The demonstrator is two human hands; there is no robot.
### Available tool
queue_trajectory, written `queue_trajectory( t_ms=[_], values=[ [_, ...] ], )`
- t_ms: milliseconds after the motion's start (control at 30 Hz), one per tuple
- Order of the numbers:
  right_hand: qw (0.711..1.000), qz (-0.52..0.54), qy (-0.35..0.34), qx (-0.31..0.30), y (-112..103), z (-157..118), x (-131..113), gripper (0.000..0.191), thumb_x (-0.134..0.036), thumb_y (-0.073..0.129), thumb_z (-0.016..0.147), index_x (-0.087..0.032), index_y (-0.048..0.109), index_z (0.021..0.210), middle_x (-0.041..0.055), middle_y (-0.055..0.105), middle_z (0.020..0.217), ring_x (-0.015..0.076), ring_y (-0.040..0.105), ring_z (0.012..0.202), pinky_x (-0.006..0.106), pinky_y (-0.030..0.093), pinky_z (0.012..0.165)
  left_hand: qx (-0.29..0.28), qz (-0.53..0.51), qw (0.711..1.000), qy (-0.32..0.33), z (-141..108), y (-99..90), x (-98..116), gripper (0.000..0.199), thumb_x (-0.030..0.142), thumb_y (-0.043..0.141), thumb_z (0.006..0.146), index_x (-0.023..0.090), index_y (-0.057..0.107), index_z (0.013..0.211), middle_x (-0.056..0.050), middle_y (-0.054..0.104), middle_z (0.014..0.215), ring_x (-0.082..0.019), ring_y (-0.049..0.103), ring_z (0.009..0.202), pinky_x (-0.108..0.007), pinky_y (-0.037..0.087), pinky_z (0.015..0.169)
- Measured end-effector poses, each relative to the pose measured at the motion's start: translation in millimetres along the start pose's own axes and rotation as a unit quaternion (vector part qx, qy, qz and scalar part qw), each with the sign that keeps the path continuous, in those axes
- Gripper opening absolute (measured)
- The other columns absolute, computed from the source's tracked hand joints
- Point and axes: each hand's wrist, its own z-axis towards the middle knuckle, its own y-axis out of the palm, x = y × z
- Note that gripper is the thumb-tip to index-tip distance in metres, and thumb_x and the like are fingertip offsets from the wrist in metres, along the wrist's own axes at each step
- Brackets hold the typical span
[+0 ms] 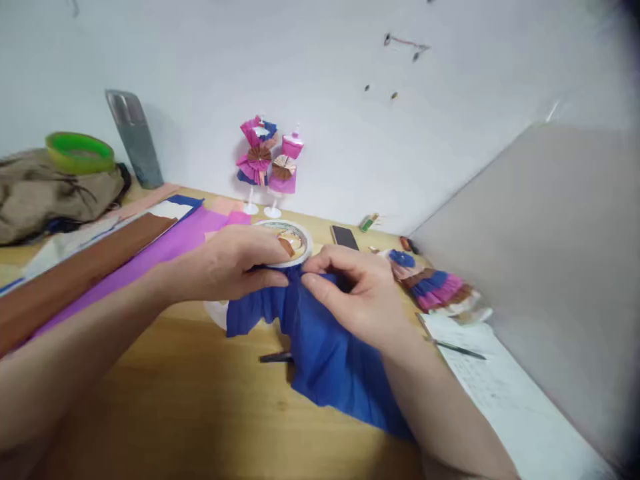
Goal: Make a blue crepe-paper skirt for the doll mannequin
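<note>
A long strip of blue crepe paper (330, 367) hangs in folds from my fingers, its top edge gathered into small pleats. My left hand (225, 263) pinches the gathered edge between thumb and fingers. Close beside it, my right hand (357, 290) grips the same edge with thumb and forefinger, its other fingers curled. Just behind the fingertips is a white tape roll (306, 241) with small items showing inside its ring; whether it touches my hands I cannot tell. A dark, thin tool (276, 358) lies partly under the blue paper.
Brown crepe paper (95, 267) and purple crepe paper (165, 250) lie at left. Two small dressed forms (259, 157) stand by the wall, near a grey bottle (135, 140) and green tape roll (80, 153). At right are a phone (344, 237), a ruffled doll dress (440, 287) and written paper (500, 387).
</note>
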Motion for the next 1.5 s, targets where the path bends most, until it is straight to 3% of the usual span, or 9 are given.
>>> queue_trajectory(
  t_ms=[733,867,967,1100,1233,1367,1500],
  values=[
    [0.999,-0.012,0.019,0.024,4,0,9,0.017,-0.015,0.064,0.079,-0.018,0.052,0.067,-0.0037,0.055,0.063,0.0101,0.049,0.057,0.023,0.038,0.056,-0.037,-0.024,0.998,-0.042,2,-2.0,6,0.021,0.029,0.052,0.092,0.017,0.057,0.076,-0.002,0.059,0.071,-0.015,0.049,0.067,-0.027,0.038,0.065],
    [0.999,0.002,0.031,0.028,7,-1,12,0.01,-0.016,0.064,0.078,-0.019,0.055,0.08,-0.0032,0.054,0.067,0.0112,0.05,0.06,0.024,0.039,0.058,-0.032,-0.026,0.999,-0.024,2,-1.4,4,0.02,0.027,0.054,0.091,0.017,0.057,0.074,0.0,0.055,0.067,-0.014,0.046,0.065,-0.026,0.037,0.065],
    [0.999,0.007,0.049,-0.013,9,1,16,0.011,-0.018,0.061,0.079,-0.018,0.059,0.09,-0.0038,0.051,0.063,0.0109,0.046,0.057,0.024,0.037,0.057,-0.065,-0.059,0.995,-0.036,3,-2.8,4,0.018,0.022,0.055,0.091,0.014,0.059,0.076,0.0,0.054,0.068,-0.012,0.046,0.064,-0.023,0.036,0.063],
    [0.991,0.061,0.097,-0.076,10,6,19,0.007,-0.024,0.059,0.077,-0.017,0.06,0.077,-0.003,0.049,0.061,0.01,0.042,0.054,0.023,0.033,0.053,-0.118,-0.082,0.985,-0.09,2,-7.3,0,0.022,0.026,0.053,0.091,0.01,0.062,0.079,0.0,0.053,0.068,-0.011,0.046,0.063,-0.023,0.034,0.059],
    [0.979,0.11,0.139,-0.095,7,10,17,0.014,-0.029,0.061,0.075,-0.015,0.06,0.072,-0.002,0.051,0.061,0.0095,0.041,0.054,0.023,0.033,0.052,-0.162,-0.176,0.96,-0.144,3,-10.1,-1,0.033,0.043,0.053,0.089,0.013,0.06,0.076,0.002,0.048,0.064,-0.01,0.041,0.057,-0.022,0.03,0.051],
    [0.978,0.11,0.143,-0.101,4,9,11,0.014,-0.028,0.061,0.074,-0.015,0.063,0.072,-0.0002,0.057,0.064,0.011,0.047,0.057,0.024,0.036,0.054,-0.119,-0.248,0.931,-0.242,8,-4.9,9,0.053,0.06,0.039,0.089,0.015,0.047,0.062,0.003,0.037,0.059,-0.009,0.031,0.054,-0.023,0.024,0.047],
    [0.985,0.098,0.113,-0.09,4,7,6,0.011,-0.024,0.059,0.075,-0.015,0.066,0.075,0.0031,0.066,0.072,0.0149,0.057,0.068,0.027,0.045,0.066,-0.086,-0.332,0.876,-0.338,11,4.5,18,0.055,0.062,0.054,0.082,0.017,0.035,0.055,0.004,0.031,0.055,-0.007,0.028,0.051,-0.021,0.021,0.045]
  ],
)
